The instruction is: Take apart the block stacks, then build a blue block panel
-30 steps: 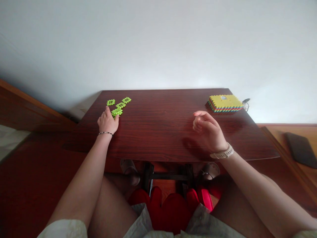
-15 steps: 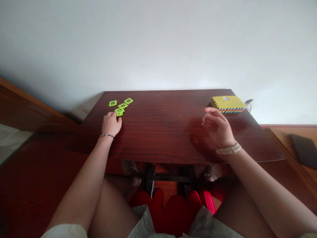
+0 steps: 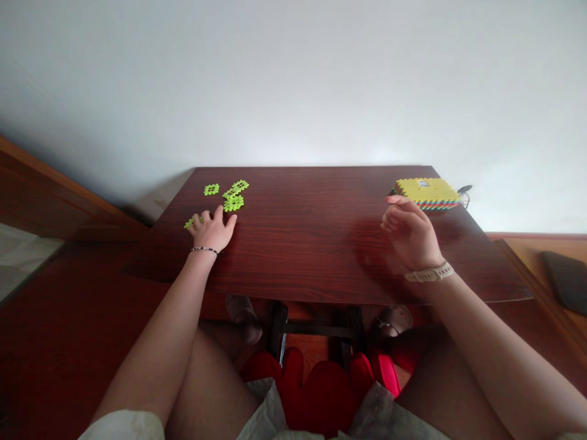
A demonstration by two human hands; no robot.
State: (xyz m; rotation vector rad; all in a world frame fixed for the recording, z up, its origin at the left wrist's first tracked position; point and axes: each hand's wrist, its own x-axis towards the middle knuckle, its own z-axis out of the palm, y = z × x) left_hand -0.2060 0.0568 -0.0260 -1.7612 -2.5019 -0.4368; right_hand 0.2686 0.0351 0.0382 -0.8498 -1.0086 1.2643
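On the table, green pieces are scattered at left, one partly covered by the spread-fingered left hand; the stack, its label unreadable, is partly hidden by the loosely closed right hand.

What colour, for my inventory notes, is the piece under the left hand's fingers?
The piece is lime green; it shows best in the head view.

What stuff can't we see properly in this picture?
All in the head view:
Nearest green piece: partly hidden by the left grip.
Yellow-topped stack: part of its lower front hidden behind the right grip.
Label on the stack: too small to read.
Dark flat thing: cut off by the right edge.
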